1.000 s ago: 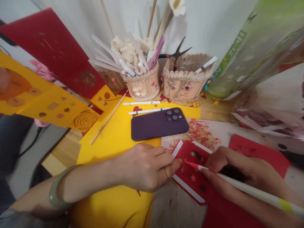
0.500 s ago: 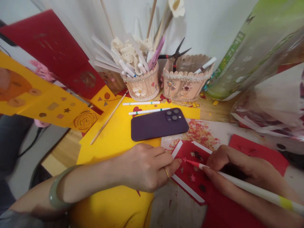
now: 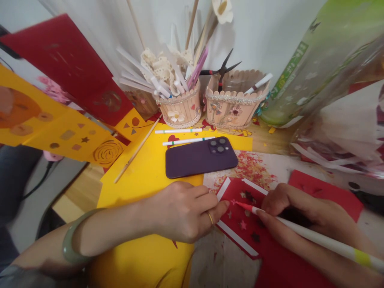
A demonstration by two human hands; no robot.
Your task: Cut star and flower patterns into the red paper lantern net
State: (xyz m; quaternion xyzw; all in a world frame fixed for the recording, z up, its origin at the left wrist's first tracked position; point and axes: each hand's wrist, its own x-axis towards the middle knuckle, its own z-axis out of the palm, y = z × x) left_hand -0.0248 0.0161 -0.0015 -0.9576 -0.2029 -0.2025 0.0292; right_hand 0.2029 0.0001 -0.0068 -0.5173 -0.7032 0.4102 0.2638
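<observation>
The view's right edge cuts off the white pen [image 3: 318,237].

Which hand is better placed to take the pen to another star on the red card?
Probably the right: the right hand grips the pen, its red tip at a small star shape on the red card. The left hand shows no tool; its fingertips are at the card's edge.

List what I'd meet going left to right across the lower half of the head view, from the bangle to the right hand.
Green bangle → left hand → red card with stars → right hand.
</observation>
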